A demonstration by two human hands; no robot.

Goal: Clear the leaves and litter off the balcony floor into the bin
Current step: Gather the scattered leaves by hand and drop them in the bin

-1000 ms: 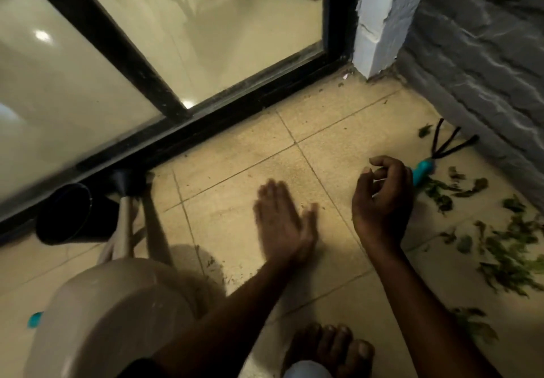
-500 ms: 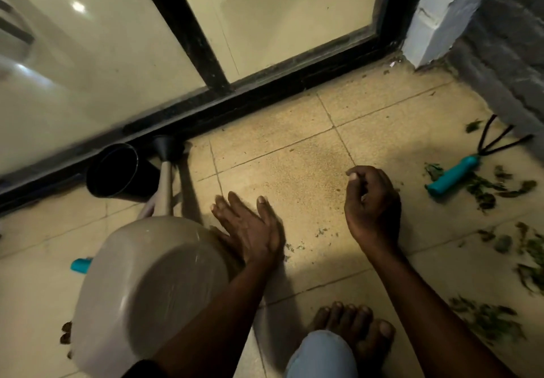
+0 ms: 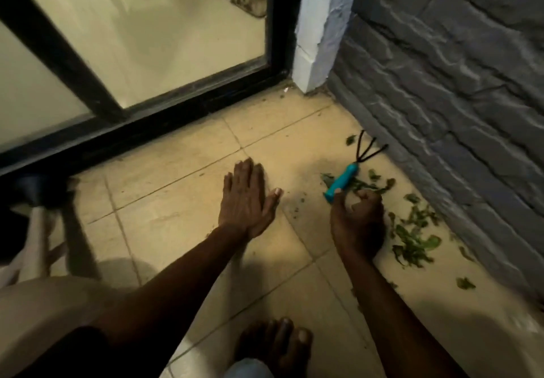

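Left hand [image 3: 248, 198] extended forward, palm down, with fingers straight and held together and the thumb splayed to the right; right hand [image 3: 357, 218] back uppermost, fingers curled inward toward the thumb in a loose fist, any contents hidden.

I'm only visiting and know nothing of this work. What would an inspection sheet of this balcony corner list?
Surface: beige tiled floor, gritty specks.
Job's things: green leaves scattered by the wall; beige bin at lower left, blurred.
Clutter: teal-handled hand rake lying among leaves.
Grips: left hand flat on tile; right hand curled at rake handle's end, hold unclear.
Cables: nothing seen.
Surroundings: glass door, white pillar, grey stone wall, bare foot.
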